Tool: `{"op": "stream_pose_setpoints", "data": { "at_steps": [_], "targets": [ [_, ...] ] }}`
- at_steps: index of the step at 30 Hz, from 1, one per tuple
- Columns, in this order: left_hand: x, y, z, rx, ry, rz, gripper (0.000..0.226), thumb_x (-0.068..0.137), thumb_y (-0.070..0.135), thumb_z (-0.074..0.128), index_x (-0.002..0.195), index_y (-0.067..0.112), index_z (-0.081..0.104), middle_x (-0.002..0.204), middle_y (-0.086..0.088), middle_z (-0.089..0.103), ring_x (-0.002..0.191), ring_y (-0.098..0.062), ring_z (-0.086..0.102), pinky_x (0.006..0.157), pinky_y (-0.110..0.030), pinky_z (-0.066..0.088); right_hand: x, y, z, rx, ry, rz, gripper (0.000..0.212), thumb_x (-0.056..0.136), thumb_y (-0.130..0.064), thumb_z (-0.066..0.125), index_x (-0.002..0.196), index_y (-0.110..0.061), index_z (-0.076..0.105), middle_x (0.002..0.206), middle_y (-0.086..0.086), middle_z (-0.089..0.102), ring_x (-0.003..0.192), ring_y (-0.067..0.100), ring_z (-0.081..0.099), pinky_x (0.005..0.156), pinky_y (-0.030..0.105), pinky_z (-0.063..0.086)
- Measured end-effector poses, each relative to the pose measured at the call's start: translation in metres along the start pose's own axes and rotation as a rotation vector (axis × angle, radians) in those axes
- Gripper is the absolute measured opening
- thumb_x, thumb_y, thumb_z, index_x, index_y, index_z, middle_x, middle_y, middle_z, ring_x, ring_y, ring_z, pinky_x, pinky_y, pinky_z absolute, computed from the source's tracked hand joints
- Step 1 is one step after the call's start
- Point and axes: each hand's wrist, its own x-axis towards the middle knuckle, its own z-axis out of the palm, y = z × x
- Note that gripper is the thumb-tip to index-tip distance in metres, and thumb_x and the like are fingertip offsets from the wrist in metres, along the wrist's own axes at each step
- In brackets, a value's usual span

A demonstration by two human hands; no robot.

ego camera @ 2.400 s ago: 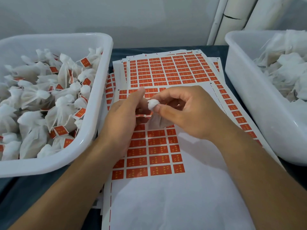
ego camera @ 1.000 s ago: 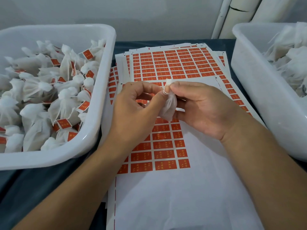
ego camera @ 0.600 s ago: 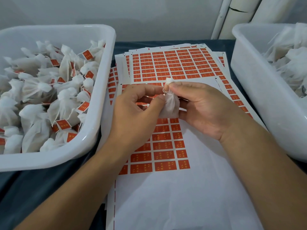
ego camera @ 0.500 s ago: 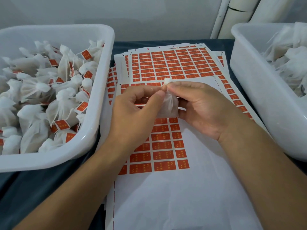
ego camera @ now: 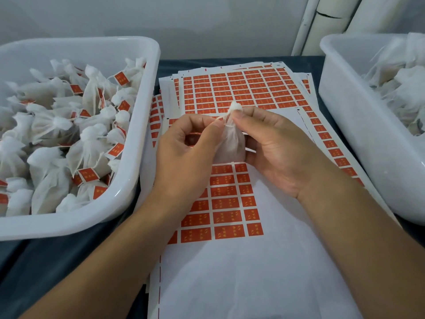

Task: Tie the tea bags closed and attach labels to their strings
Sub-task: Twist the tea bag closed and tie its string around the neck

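Pinching the gathered neck of a white tea bag [ego camera: 231, 143], the right hand [ego camera: 273, 148] grips it above the label sheets [ego camera: 230, 194]; the left hand [ego camera: 184, 153] pinches its string [ego camera: 218, 119]; tied, labelled bags fill the left tub [ego camera: 128, 189].

- Right hand [ego camera: 273, 146] pinches the gathered neck of a tea bag [ego camera: 231, 143].
- Left hand [ego camera: 186, 146] pinches its string [ego camera: 219, 118] (pulled sideways).
- Both hands over label sheets [ego camera: 239, 88], between two white tubs.
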Motion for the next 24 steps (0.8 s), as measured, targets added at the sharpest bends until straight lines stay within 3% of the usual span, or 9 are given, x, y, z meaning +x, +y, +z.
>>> {"op": "stream_pose_setpoints", "data": {
  "at_steps": [2,6,10,13,15,18,24],
  "targets": [
    [0.0,0.002,0.0,-0.018,0.002,-0.01,0.014,0.101,0.035,0.062,0.09,0.03,0.07,0.09,0.01,0.074,0.086,-0.012,0.073,0.069,-0.017,0.059,0.0,0.001,0.003,-0.129,0.031,-0.077,0.02,0.103,-0.039,0.055,0.106,-0.03,0.073,0.101,-0.009,0.076,0.099,0.014,0.073,0.089,0.036,0.062],
    [0.0,0.003,-0.001,-0.078,0.017,-0.107,0.02,0.104,0.035,0.054,0.095,0.027,0.069,0.092,0.008,0.075,0.087,-0.011,0.074,0.07,-0.019,0.061,0.0,0.003,0.009,-0.428,0.094,-0.295,0.014,0.102,-0.042,0.054,0.108,-0.034,0.064,0.095,-0.022,0.069,0.096,-0.001,0.068,0.074,0.012,0.055],
    [0.001,0.003,-0.001,-0.144,0.004,-0.195,0.026,0.105,0.032,0.048,0.101,0.019,0.07,0.09,0.007,0.074,0.085,-0.004,0.072,0.062,-0.012,0.055,-0.001,0.006,0.012,-0.542,0.103,-0.449,0.015,0.103,-0.04,0.055,0.112,-0.029,0.059,0.099,-0.02,0.066,0.097,0.002,0.067,0.076,0.012,0.055],
    [0.003,0.002,-0.002,-0.207,0.011,-0.225,0.024,0.103,0.033,0.051,0.097,0.023,0.071,0.089,0.008,0.074,0.087,-0.003,0.072,0.068,-0.019,0.059,-0.002,0.007,0.014,-0.564,0.086,-0.533,0.012,0.101,-0.036,0.06,0.111,-0.03,0.057,0.098,-0.025,0.064,0.096,-0.001,0.068,0.074,0.009,0.054],
    [0.003,0.001,-0.003,-0.209,0.028,-0.206,0.023,0.103,0.033,0.051,0.093,0.028,0.072,0.09,0.008,0.074,0.089,-0.006,0.073,0.075,-0.025,0.063,-0.003,0.006,0.014,-0.554,0.067,-0.54,0.019,0.096,-0.035,0.065,0.112,-0.032,0.056,0.095,-0.028,0.065,0.094,-0.003,0.068,0.073,0.008,0.052],
    [0.002,0.0,-0.003,-0.169,0.079,-0.133,0.028,0.102,0.032,0.05,0.08,0.036,0.068,0.081,0.011,0.07,0.079,-0.001,0.07,0.073,-0.024,0.063,-0.002,0.005,0.011,-0.562,0.039,-0.535,0.028,0.091,-0.037,0.07,0.114,-0.034,0.055,0.09,-0.026,0.069,0.091,-0.002,0.069,0.071,0.006,0.051],
    [0.0,0.005,-0.001,-0.143,0.118,-0.032,0.019,0.092,0.036,0.05,0.076,0.036,0.061,0.076,0.009,0.063,0.075,-0.007,0.063,0.076,-0.035,0.063,-0.003,0.0,0.007,-0.66,-0.001,-0.588,0.039,0.083,-0.046,0.071,0.117,-0.038,0.054,0.089,-0.024,0.068,0.086,-0.002,0.069,0.068,0.003,0.049]
  ]
}}
